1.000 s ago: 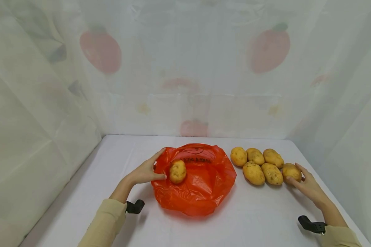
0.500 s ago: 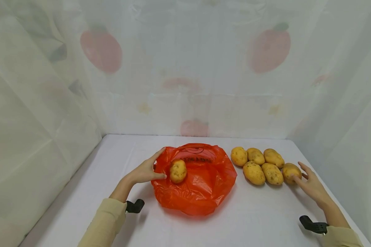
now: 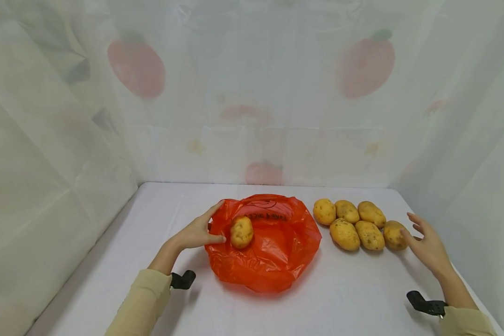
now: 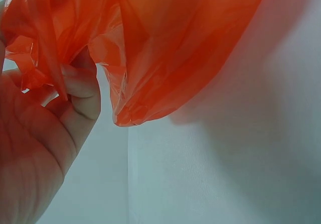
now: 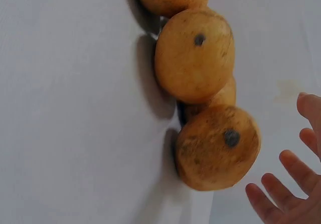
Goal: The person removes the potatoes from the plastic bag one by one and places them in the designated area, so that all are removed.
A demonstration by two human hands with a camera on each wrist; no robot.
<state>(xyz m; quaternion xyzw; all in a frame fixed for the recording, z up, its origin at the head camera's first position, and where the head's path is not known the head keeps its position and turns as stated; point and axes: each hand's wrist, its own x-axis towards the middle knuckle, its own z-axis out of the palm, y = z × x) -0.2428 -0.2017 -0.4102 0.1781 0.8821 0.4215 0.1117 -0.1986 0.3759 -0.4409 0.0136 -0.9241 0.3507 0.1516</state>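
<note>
A red plastic bag with dark printing lies spread wide at the middle of the table. One potato rests in its left part. My left hand grips the bag's left rim; in the left wrist view its fingers are curled into the crumpled film. At the right, my right hand is held with fingers spread, just beside the rightmost potato. The right wrist view shows a gap between those fingertips and the nearest potato, and nothing in the hand.
Several potatoes sit in two close rows right of the bag, among them a front-left one and a back-right one. White cloth covers the table. Curtain-like sheets with fruit prints stand behind and at both sides.
My right hand has let go of the rightmost potato and drawn back to the right, its fingers opening. The left hand, the bag and the potatoes stay where they were.
</note>
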